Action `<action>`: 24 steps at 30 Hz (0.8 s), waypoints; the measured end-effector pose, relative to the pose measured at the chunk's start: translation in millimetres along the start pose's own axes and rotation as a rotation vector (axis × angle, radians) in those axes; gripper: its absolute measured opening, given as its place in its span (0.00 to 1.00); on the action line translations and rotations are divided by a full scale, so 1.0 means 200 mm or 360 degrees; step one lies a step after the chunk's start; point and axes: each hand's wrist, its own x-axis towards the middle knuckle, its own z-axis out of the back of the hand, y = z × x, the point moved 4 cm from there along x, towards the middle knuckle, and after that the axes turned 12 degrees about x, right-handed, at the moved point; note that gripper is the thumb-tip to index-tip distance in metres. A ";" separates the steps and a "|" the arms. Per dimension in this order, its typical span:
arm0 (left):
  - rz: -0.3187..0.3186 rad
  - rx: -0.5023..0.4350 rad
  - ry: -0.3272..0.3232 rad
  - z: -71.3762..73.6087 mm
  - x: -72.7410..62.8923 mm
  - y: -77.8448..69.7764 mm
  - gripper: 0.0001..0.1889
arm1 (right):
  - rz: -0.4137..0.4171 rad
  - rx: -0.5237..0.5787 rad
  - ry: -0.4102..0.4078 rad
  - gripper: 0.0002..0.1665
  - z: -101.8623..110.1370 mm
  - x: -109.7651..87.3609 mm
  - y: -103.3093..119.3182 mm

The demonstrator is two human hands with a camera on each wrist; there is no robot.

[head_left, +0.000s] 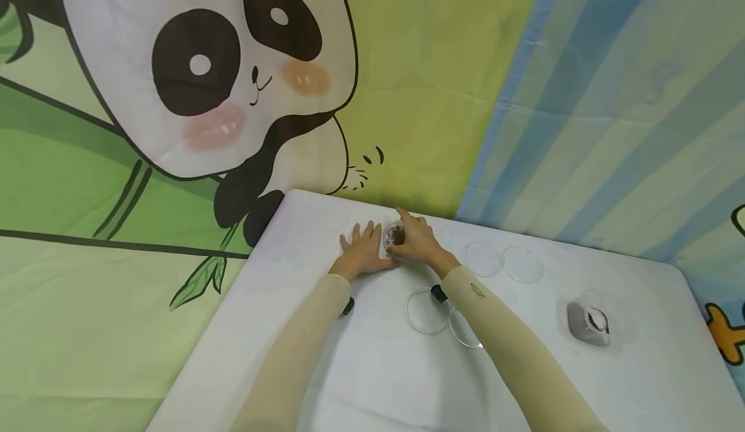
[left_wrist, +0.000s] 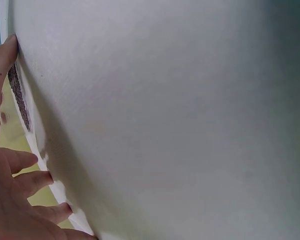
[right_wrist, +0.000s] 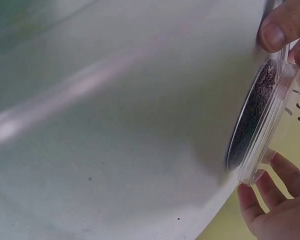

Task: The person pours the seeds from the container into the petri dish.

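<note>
A clear round dish [head_left: 394,233] of dark granules sits near the table's back edge. My right hand [head_left: 420,241] holds it from the right, thumb at the near side and fingers round the far side. In the right wrist view the dish [right_wrist: 254,112] appears edge-on, a layer of granules inside clear walls. To its left, my left hand [head_left: 365,249] rests on the table with fingers spread. The left wrist view has its thumb [left_wrist: 4,55] close to the dark granules [left_wrist: 19,97]; whether they touch, I cannot tell.
Two clear round dishes or lids [head_left: 483,259] lie right of my right hand. Two more clear rounds [head_left: 427,312] lie nearer, one partly behind my right sleeve. A grey container [head_left: 588,324] stands at the right of the white table [head_left: 372,380]. A panda-print backdrop [head_left: 419,96] rises behind.
</note>
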 end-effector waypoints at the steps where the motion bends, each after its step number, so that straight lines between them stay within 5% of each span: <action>1: -0.0003 0.0004 -0.0004 0.00 0.00 -0.01 0.60 | -0.0007 -0.0011 0.0004 0.63 0.00 0.00 0.00; 17: -0.0029 0.0098 -0.0031 0.00 -0.02 -0.03 0.61 | -0.0015 -0.0143 0.0125 0.54 0.03 -0.07 0.02; 24: -0.0105 0.0115 -0.0204 0.01 -0.06 -0.02 0.59 | -0.0010 -0.0111 0.0091 0.49 0.10 -0.14 0.08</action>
